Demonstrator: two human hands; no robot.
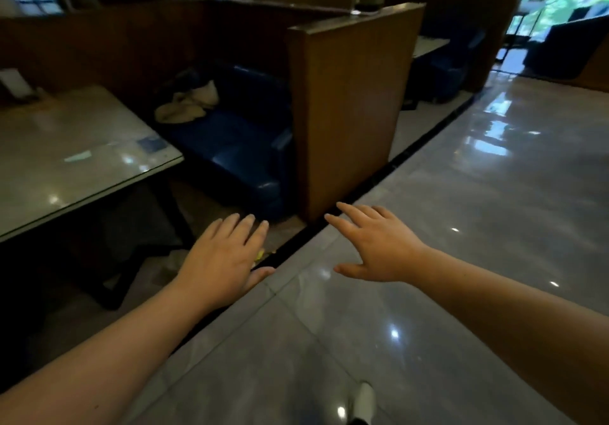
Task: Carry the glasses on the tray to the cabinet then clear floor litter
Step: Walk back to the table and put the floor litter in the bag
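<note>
Both hands out front, palms down, nothing in either: the left hand [227, 256] flat with fingers spread, the right hand [375, 246] splayed wide beside it, over glossy grey floor tiles [461, 227] that throw back ceiling lights. No glasses or tray in view. A small yellow scrap of litter [260, 255] peeks out on the floor just past the left fingers, beside the dark strip [395, 158] edging the booth. A pale crumpled cloth [188, 105] lies on the blue padded booth seat [237, 148], against a smooth wooden partition [349, 108]; the stone-look table [66, 148] carries a paper slip near its right edge
</note>
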